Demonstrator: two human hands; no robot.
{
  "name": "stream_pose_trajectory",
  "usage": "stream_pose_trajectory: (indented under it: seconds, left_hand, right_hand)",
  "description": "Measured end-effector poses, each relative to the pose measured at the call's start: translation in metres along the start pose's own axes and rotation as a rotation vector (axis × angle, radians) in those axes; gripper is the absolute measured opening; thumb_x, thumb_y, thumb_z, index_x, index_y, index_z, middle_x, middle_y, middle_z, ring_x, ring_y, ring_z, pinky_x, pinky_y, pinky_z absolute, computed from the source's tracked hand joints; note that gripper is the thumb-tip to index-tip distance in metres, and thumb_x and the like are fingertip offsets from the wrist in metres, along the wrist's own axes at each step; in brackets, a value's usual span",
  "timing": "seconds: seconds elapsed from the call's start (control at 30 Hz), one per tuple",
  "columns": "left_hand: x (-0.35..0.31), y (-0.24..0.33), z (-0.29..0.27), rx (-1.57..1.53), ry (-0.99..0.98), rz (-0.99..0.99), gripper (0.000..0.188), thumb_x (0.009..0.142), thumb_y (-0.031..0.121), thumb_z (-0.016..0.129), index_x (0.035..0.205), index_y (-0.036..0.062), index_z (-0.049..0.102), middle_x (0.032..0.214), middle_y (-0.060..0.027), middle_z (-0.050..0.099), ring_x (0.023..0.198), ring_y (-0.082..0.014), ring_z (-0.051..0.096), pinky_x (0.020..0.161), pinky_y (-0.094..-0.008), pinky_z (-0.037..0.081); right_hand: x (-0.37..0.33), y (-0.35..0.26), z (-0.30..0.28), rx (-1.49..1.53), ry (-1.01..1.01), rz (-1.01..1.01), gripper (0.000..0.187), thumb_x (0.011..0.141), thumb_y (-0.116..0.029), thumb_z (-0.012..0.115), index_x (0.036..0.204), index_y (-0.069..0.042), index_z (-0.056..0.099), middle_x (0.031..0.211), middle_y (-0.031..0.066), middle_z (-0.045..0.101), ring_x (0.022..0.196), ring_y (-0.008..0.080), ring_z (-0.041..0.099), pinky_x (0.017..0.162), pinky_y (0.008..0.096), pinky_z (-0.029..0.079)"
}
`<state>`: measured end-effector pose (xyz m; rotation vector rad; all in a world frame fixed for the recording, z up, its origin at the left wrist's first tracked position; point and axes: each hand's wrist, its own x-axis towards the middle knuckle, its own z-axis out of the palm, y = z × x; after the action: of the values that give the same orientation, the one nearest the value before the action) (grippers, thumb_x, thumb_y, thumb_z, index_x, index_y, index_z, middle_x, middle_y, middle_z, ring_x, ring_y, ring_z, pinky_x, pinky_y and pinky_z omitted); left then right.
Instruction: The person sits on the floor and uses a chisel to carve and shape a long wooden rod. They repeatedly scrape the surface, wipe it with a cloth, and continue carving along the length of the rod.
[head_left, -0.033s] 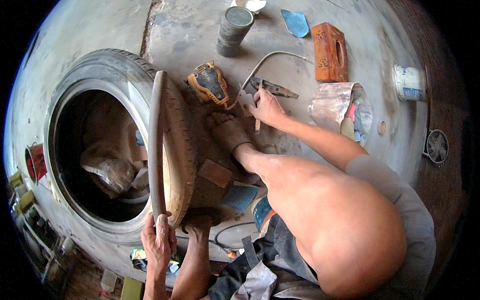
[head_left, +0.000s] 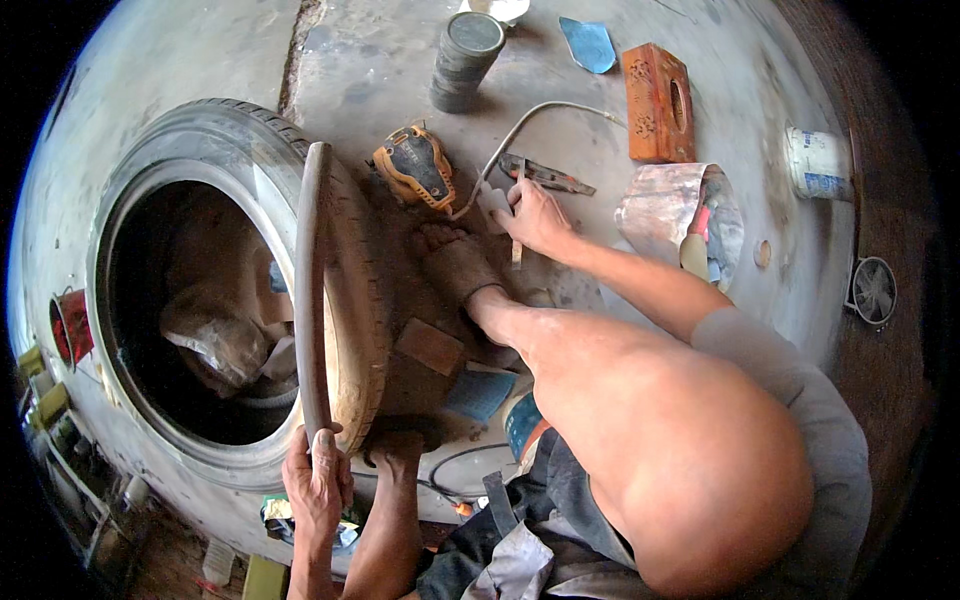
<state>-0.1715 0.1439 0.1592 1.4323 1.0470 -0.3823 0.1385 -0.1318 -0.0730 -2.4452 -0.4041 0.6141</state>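
My left hand (head_left: 318,478) is closed around the lower end of a long, slightly curved grey-brown bar (head_left: 312,280), which stands up along the near side of a tyre (head_left: 150,170). Over the floor by my foot, the fingers of my right hand (head_left: 540,222) pinch a thin flat strip (head_left: 517,255). A pale grey piece like folded sandpaper (head_left: 491,203) shows beside those fingertips; whether they grip it too I cannot tell. Just beyond lies a dark tool like a utility knife (head_left: 552,176). An orange-and-black power sander (head_left: 412,165) rests between the tyre and my right hand.
A pale cable (head_left: 505,138) curves behind the right hand. Farther back stand a dark cylinder (head_left: 468,62) and an orange-brown tissue box (head_left: 658,105). To the right are a cut-open container (head_left: 660,205) and a white tub (head_left: 818,163). Brown (head_left: 430,346) and blue sheets (head_left: 481,393) lie between my feet.
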Motion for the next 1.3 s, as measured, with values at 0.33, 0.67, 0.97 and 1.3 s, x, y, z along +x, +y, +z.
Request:
stream_pose_trajectory:
  seconds: [0.33,0.67,0.97,1.3]
  left_hand:
    - [0.002,-0.009,-0.001,0.021,0.023,0.014,0.043,0.105,0.044,0.053,0.114,0.0022,0.06,0.057,0.0023,0.046,0.042,-0.0063,0.038,0.04,-0.0238,0.029]
    - [0.003,-0.004,-0.001,0.066,0.017,0.014,0.04,0.106,0.041,0.053,0.115,0.0024,0.061,0.057,0.002,0.047,0.044,-0.0065,0.04,0.041,-0.0239,0.031]
    - [0.002,0.0,0.0,0.084,0.037,0.02,0.04,0.106,0.04,0.053,0.115,0.0022,0.061,0.058,0.0008,0.048,0.044,-0.007,0.042,0.04,-0.0238,0.032]
    - [0.003,-0.005,0.001,0.056,0.049,-0.016,0.041,0.105,0.042,0.053,0.115,0.0027,0.06,0.057,0.0012,0.047,0.043,-0.0069,0.041,0.039,-0.0236,0.031]
  right_hand:
    - [-0.056,0.047,-0.014,0.023,0.109,-0.229,0.019,0.092,-0.01,0.057,0.107,0.001,0.055,0.101,0.022,0.06,0.094,0.0393,0.062,0.088,0.0492,0.049]
    - [-0.013,0.019,-0.07,0.158,0.018,-0.184,0.022,0.1,-0.015,0.054,0.115,-0.003,0.065,0.085,0.0099,0.067,0.075,0.0246,0.065,0.072,0.0358,0.052]
    - [0.028,0.039,-0.042,0.703,-0.042,0.192,0.036,0.106,-0.034,0.052,0.113,-0.004,0.07,0.088,0.0028,0.068,0.067,0.0072,0.057,0.054,0.0216,0.046]
    - [0.035,0.051,-0.028,0.799,-0.083,0.238,0.043,0.106,-0.038,0.053,0.124,-0.001,0.064,0.098,0.0063,0.069,0.078,0.0092,0.061,0.064,0.0218,0.048]
